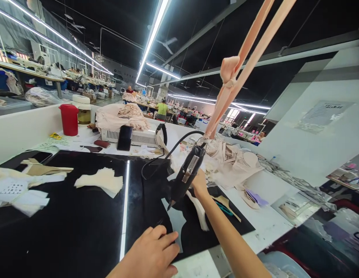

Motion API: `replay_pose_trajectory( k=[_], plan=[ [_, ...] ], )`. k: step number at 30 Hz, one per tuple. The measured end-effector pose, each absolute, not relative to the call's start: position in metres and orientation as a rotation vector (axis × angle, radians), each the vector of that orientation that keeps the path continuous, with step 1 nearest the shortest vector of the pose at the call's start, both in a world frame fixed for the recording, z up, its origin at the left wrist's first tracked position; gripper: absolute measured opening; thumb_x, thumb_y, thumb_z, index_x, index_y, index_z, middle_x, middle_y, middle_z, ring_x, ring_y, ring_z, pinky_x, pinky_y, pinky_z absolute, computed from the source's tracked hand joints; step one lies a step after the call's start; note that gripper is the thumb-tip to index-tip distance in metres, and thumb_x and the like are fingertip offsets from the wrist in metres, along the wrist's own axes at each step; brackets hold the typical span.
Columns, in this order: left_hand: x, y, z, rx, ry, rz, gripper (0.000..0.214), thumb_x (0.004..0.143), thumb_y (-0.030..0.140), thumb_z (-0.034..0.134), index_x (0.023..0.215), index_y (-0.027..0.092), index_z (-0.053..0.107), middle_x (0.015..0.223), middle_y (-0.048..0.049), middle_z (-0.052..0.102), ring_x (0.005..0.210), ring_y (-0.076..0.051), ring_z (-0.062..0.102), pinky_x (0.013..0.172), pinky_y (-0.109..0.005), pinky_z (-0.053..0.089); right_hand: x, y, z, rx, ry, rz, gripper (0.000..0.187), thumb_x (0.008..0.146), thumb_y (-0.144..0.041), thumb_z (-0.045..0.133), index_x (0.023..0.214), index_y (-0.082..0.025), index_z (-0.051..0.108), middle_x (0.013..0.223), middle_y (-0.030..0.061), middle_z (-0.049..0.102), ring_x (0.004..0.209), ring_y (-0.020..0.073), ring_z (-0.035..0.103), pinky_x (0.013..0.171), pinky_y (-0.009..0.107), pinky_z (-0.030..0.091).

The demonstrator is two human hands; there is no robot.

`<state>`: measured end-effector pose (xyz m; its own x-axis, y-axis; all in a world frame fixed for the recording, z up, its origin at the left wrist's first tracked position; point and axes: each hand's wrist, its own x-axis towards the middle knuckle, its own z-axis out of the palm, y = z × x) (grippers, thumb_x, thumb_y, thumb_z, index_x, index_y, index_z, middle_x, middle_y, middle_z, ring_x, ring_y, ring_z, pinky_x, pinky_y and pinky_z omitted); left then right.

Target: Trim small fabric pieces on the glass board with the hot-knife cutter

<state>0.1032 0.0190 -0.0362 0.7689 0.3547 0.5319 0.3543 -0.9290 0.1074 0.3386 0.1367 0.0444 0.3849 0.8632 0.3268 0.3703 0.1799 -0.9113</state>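
My right hand is wrapped round the side of a black corded tool that looks like a glue gun. Its narrow tip points down at a pale grey-blue cut piece on the black work surface; I cannot tell whether they touch. A knotted pink fabric strap runs upward from the tool's rear. Palm down, my left hand rests at the piece's near left edge, fingers slightly bent and apart. A cream strip and teal-handled scissors or a similar tool lie beside my right forearm.
Cream pieces and stacked white pieces lie leftward. Behind stand a phone, a white vented box bearing pink fabric, a red container and a jar. Beige fabric is heaped right; a black cord loops nearby.
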Motion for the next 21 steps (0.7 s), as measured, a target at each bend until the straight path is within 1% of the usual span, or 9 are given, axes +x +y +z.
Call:
replay_pose_trajectory(
  k=[2, 5, 9, 11, 15, 18, 21],
  plan=[
    [0.102, 0.018, -0.033, 2.942, 0.605, 0.883, 0.028, 0.088, 0.037, 0.080, 0.107, 0.022, 0.066, 0.136, 0.0033, 0.069, 0.099, -0.023, 0.062, 0.074, -0.035, 0.047, 0.347, 0.127, 0.053, -1.338, -1.161, 0.494, 0.030, 0.100, -0.039, 0.063, 0.119, -0.017, 0.065, 0.116, 0.0068, 0.069, 0.096, 0.0209, 0.070, 0.083, 0.041, 0.060],
    [0.099, 0.015, -0.025, 2.945, 0.604, 0.798, 0.028, 0.088, 0.032, 0.079, 0.111, 0.022, 0.066, 0.137, 0.0025, 0.068, 0.099, -0.023, 0.063, 0.077, -0.036, 0.049, 0.358, 0.100, 0.068, -1.236, -1.151, 0.490, 0.030, 0.101, -0.044, 0.061, 0.112, -0.016, 0.065, 0.105, 0.0051, 0.070, 0.091, 0.0195, 0.070, 0.084, 0.041, 0.059],
    [0.094, 0.012, -0.016, 2.963, 0.566, 0.806, 0.033, 0.091, 0.030, 0.076, 0.120, 0.022, 0.063, 0.139, 0.0009, 0.067, 0.105, -0.024, 0.065, 0.083, -0.036, 0.050, 0.360, 0.051, 0.084, -1.175, -1.196, 0.515, 0.032, 0.095, -0.053, 0.064, 0.099, -0.021, 0.063, 0.090, 0.0019, 0.071, 0.084, 0.0183, 0.069, 0.083, 0.035, 0.057],
    [0.092, 0.011, -0.012, 2.986, 0.498, 0.872, 0.029, 0.094, 0.028, 0.073, 0.120, 0.021, 0.063, 0.136, 0.0003, 0.069, 0.104, -0.023, 0.066, 0.082, -0.035, 0.050, 0.358, 0.028, 0.091, -1.169, -1.231, 0.545, 0.032, 0.092, -0.055, 0.067, 0.097, -0.024, 0.063, 0.088, 0.0010, 0.070, 0.081, 0.0179, 0.067, 0.079, 0.032, 0.056],
    [0.089, 0.004, -0.006, 3.005, 0.315, 0.993, 0.008, 0.101, 0.018, 0.060, 0.109, 0.022, 0.063, 0.119, -0.0006, 0.075, 0.095, -0.018, 0.068, 0.078, -0.031, 0.048, 0.347, -0.007, 0.102, -1.161, -1.345, 0.662, 0.032, 0.092, -0.055, 0.066, 0.092, -0.023, 0.064, 0.083, 0.0006, 0.068, 0.075, 0.0169, 0.065, 0.072, 0.030, 0.055],
    [0.089, -0.003, -0.009, 3.033, 0.160, 1.065, 0.013, 0.106, 0.016, 0.052, 0.101, 0.022, 0.062, 0.109, -0.0004, 0.076, 0.084, -0.015, 0.067, 0.069, -0.029, 0.046, 0.336, -0.022, 0.111, -1.162, -1.457, 0.769, 0.033, 0.094, -0.054, 0.064, 0.090, -0.021, 0.063, 0.080, 0.0007, 0.068, 0.071, 0.0155, 0.065, 0.070, 0.029, 0.054],
    [0.088, -0.011, -0.026, 3.014, 0.059, 1.053, 0.024, 0.111, 0.021, 0.040, 0.106, 0.023, 0.064, 0.095, 0.0001, 0.076, 0.075, -0.013, 0.066, 0.063, -0.028, 0.046, 0.318, -0.028, 0.115, -1.166, -1.571, 0.880, 0.033, 0.095, -0.054, 0.062, 0.089, -0.021, 0.062, 0.078, 0.0005, 0.068, 0.068, 0.0146, 0.064, 0.067, 0.028, 0.054]
  ],
)
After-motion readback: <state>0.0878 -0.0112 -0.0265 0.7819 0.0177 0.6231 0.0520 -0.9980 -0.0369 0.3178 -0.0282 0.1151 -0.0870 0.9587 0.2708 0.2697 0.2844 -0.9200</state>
